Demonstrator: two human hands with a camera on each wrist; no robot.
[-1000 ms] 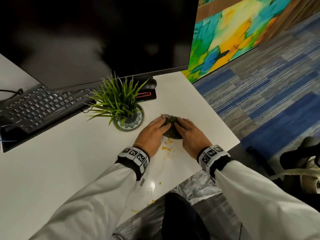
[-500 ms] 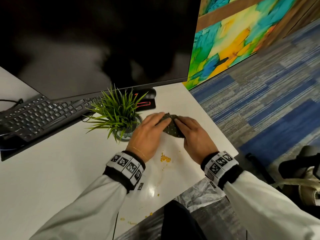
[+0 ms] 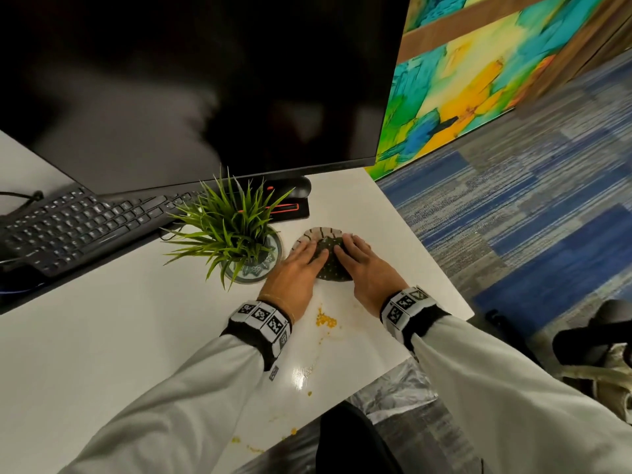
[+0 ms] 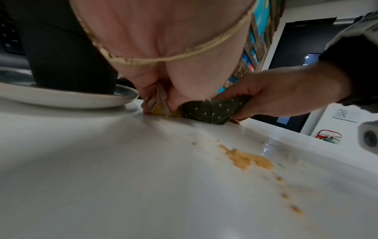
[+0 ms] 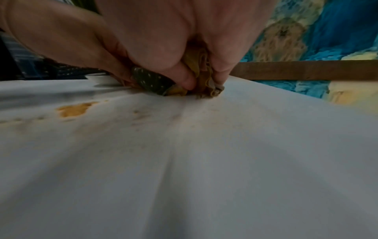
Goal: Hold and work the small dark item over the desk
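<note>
A white desk [image 3: 102, 336] is filling the lower left, a dark monitor [image 3: 205, 80] is looming above, and blue striped carpet [image 3: 530, 217] is running down the right.

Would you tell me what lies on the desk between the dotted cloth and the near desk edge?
A small heap of yellow crumbs lies between the dotted cloth and the edge, seen in the head view.

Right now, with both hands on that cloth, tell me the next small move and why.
Probably draw the cloth back toward the yellow crumbs. Both the left hand and the right hand press it to the table beyond the pile, which lies unswept between the wrists.
</note>
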